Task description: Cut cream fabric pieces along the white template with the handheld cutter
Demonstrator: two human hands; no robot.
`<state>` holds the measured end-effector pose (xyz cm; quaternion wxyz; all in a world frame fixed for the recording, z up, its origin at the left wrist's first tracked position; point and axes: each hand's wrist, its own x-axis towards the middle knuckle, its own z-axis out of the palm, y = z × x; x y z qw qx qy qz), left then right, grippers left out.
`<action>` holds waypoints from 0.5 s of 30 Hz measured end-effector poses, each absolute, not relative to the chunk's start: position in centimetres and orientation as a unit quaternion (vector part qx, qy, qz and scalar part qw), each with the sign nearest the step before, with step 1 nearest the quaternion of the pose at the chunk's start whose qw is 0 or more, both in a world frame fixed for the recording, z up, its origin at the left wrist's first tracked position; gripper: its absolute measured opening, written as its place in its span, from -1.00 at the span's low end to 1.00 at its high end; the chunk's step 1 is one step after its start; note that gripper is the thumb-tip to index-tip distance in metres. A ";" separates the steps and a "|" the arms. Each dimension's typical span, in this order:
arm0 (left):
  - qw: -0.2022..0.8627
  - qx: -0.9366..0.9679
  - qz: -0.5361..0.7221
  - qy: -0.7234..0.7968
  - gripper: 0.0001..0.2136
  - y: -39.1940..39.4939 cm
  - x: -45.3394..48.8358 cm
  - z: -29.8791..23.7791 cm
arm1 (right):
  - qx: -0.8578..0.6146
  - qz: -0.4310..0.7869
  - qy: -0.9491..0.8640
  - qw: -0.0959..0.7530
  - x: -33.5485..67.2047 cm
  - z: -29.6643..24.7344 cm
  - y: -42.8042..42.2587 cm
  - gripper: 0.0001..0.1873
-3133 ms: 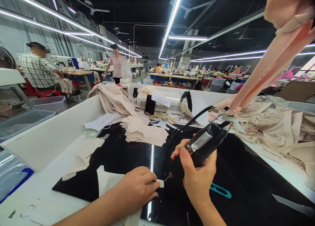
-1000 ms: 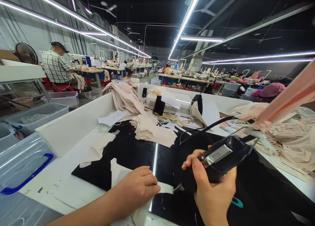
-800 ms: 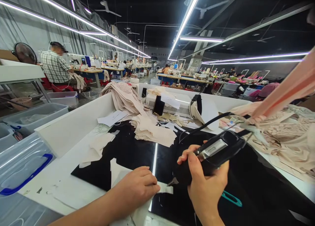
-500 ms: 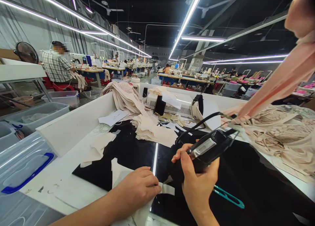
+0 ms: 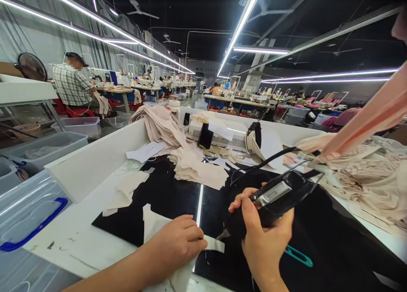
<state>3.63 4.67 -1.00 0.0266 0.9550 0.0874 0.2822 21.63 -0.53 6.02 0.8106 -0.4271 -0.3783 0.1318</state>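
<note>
My left hand point(image 5: 182, 243) has its fingers curled together on a pale fabric piece point(image 5: 215, 243), pinning it to the black glossy board point(image 5: 178, 203). Part of the cloth lies under the palm and is hidden. My right hand point(image 5: 263, 237) wraps round a black corded handheld tool point(image 5: 276, 194) with a silver plate on its side. The tool's pointed metal tip point(image 5: 224, 234) meets the fabric near its right end, a little right of my left fingertips. A pink cloth strip point(image 5: 359, 114) is tied at the tool's rear and runs up to the right.
Beyond the hands lies a stack of cut fabric point(image 5: 200, 169). A teal tool point(image 5: 299, 256) rests right of my right hand. A beige fabric heap point(image 5: 372, 169) fills the right side. Clear plastic bins point(image 5: 32, 215) stand left. A white wall point(image 5: 104, 156) edges the table.
My right hand and the tool have shifted to the right, and the tip has slid along the fabric away from my left fingers. My left hand has stayed nearly still.
</note>
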 end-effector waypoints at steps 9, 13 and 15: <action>0.028 0.958 0.271 0.086 -0.85 4.8 3.4 -1.2 | -0.446 0.121 -0.396 0.793 21.7 6.3 -0.4 -0.67; 0.033 0.958 0.268 0.091 -0.85 4.8 3.4 -1.3 | -0.444 0.137 -0.382 0.799 21.3 6.5 -0.8 -0.64; 0.038 0.959 0.266 0.089 -0.86 4.8 3.5 -1.3 | -0.435 0.149 -0.374 0.806 21.0 6.4 -1.1 -0.60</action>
